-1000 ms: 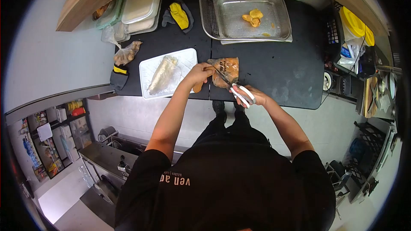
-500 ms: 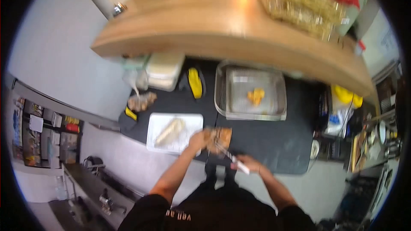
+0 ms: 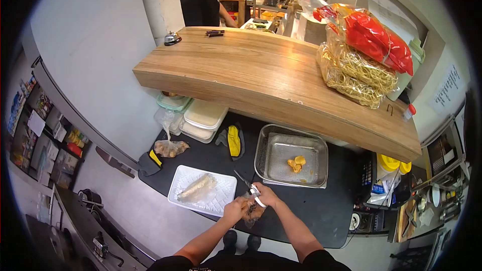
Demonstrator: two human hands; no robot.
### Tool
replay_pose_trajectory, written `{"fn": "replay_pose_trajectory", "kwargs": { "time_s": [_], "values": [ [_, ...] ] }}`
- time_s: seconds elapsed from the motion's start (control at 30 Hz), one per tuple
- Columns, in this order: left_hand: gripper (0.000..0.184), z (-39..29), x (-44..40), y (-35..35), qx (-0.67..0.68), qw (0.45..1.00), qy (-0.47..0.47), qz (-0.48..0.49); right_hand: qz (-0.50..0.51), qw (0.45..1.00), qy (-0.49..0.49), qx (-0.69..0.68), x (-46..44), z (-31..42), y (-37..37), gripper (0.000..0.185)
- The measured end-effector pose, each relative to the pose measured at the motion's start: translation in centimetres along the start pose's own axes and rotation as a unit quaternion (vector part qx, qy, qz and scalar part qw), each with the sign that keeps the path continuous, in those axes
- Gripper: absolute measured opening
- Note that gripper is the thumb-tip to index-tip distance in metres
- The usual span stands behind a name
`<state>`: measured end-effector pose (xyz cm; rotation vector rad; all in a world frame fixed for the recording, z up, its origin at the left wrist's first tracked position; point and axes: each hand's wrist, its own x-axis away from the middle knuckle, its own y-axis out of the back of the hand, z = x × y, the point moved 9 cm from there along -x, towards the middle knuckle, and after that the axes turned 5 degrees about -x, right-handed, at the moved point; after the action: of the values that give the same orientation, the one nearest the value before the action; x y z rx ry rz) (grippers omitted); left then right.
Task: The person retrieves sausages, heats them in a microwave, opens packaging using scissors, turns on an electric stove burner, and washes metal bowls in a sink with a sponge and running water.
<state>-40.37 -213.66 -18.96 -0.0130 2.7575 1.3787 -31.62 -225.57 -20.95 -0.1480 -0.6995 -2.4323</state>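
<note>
At the front edge of the black table (image 3: 301,216), my left hand (image 3: 234,210) is closed on a clear plastic bag (image 3: 252,213) with brownish food inside. Just right of it, my right hand (image 3: 267,196) grips a white-handled knife (image 3: 258,196), its narrow blade pointing up and left, away from me. Fingers and bag overlap, so the bag's opening is hard to make out. Left of my hands lies a white tray (image 3: 175,190) with a pale wrapped item (image 3: 198,188) on it. Beyond my right hand stands a metal basket pan (image 3: 258,158) holding a few orange-yellow pieces (image 3: 296,164).
A raised wooden counter (image 3: 241,65) spans the far side, carrying bagged noodles (image 3: 359,78) and a bell (image 3: 172,38). Lidded containers (image 3: 206,114), a knotted bag (image 3: 170,148) and black-yellow gloves (image 3: 234,141) lie on the table's far left. A person (image 3: 200,0) stands beyond the counter.
My view has tilted up, showing more of the counter and the person behind it. The knife has swung from pointing into the bag to pointing up beyond it; my right hand came closer to the left.
</note>
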Motion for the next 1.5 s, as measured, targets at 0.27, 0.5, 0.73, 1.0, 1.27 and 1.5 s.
{"fn": "replay_pose_trajectory", "kwargs": {
  "time_s": [0.27, 0.5, 0.73, 1.0, 1.27, 1.5],
  "values": [
    [0.026, 1.7, 0.3, 0.3, 0.008, 0.999, 0.038, 0.032, -0.011, 0.979, 0.051, 0.196, -0.8, -1.9, -2.1, 0.065],
    [0.032, 4.2, 0.1, -1.2, 0.109, 0.981, 0.128, 0.096, -0.080, 0.964, -0.010, 0.253, 0.0, -2.6, -1.0, 0.065],
    [0.033, 7.5, -1.2, -1.7, 0.120, 0.980, 0.124, 0.099, -0.182, 0.977, 0.062, 0.089, 6.4, 2.9, 0.6, 0.052],
    [0.035, 10.3, -1.1, -4.9, 0.288, 0.893, 0.195, 0.287, 0.167, 0.874, -0.249, -0.383, 15.9, 1.3, -8.7, 0.065],
    [0.037, 11.5, -1.3, -4.0, 0.198, 0.928, 0.140, 0.282, 0.189, 0.866, -0.276, -0.371, 16.4, 0.5, -10.9, 0.079],
    [0.040, 9.8, -1.8, -1.7, 0.074, 0.961, 0.087, 0.251, 0.203, 0.855, -0.287, -0.380, 15.4, 0.9, -12.4, 0.084]
  ]
}}
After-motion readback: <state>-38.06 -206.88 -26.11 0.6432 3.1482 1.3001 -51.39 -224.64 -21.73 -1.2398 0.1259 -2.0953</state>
